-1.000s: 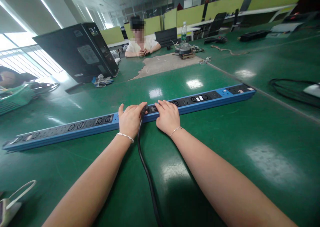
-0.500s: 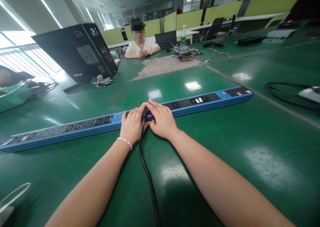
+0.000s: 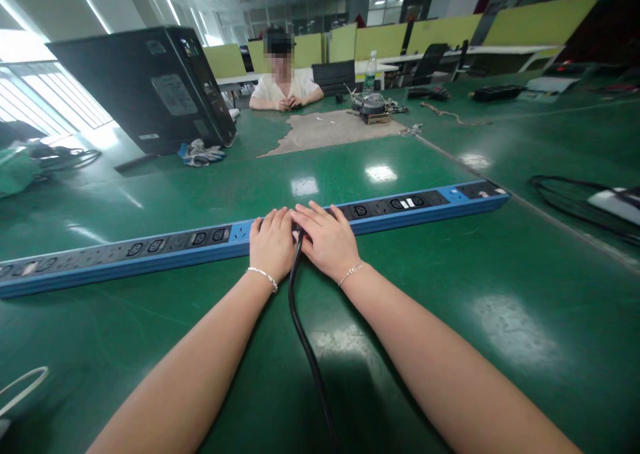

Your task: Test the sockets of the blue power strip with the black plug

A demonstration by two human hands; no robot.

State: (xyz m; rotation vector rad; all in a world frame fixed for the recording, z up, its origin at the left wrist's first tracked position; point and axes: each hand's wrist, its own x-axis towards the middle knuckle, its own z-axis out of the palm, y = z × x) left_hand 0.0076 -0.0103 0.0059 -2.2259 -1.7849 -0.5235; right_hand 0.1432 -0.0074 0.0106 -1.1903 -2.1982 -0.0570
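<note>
Evidently, the blue power strip (image 3: pixel 220 251) is being supported by the worktop (image 3: pixel 425 287), the end of the black cable (image 3: pixel 306 341) being covered near the strip's middle by the right hand (image 3: pixel 331 242), its fingers loosely fanned. The left hand (image 3: pixel 273 244) is being rested alongside, fingers together (any grip is being hidden, so cannot be told). Whether a socket is being filled is equally concealed; no other plug is being seen. On the white stickers (image 3: pixel 408 203), bottle (image 3: pixel 370 74) and computer tower (image 3: pixel 135 94), no wording is being made legible.

Left fingers (image 3: pixel 273 221) and right fingers (image 3: pixel 319 219) close together, forward, slightly bent.
</note>
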